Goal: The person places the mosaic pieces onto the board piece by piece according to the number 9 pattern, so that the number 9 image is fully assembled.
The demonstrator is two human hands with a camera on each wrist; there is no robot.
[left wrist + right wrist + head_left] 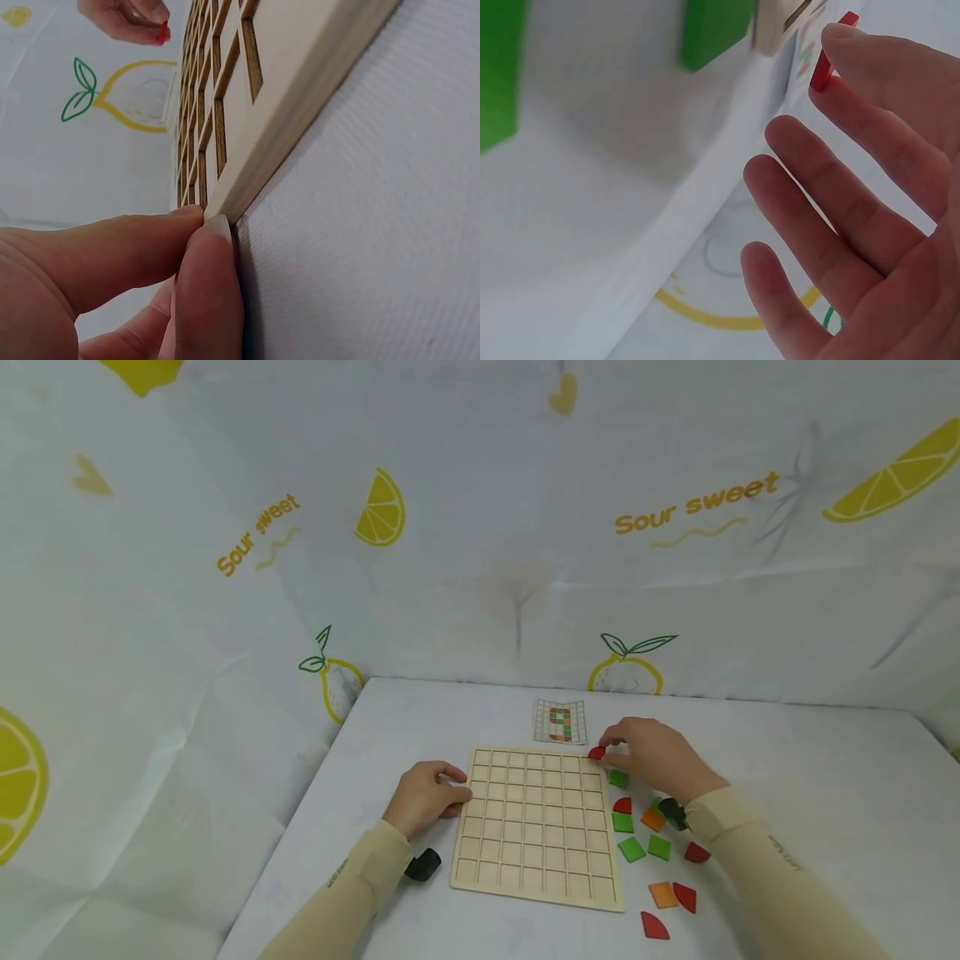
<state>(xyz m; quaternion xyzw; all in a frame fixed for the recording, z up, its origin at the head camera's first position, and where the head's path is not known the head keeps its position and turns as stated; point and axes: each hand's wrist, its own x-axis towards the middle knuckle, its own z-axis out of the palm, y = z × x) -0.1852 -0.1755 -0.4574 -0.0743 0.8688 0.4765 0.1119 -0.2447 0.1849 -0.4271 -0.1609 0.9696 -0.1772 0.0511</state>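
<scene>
Right hand (656, 758) pinches a small red wooden tile (596, 752) just above the square-gridded pale wooden board's (536, 822) upper right corner; left hand (423, 795) grips the board's left edge.

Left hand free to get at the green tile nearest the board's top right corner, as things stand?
Probably not easily: the left hand grips the wooden board's left edge, and the green tile lies beyond the far edge, under the right hand pinching a red piece.
</scene>
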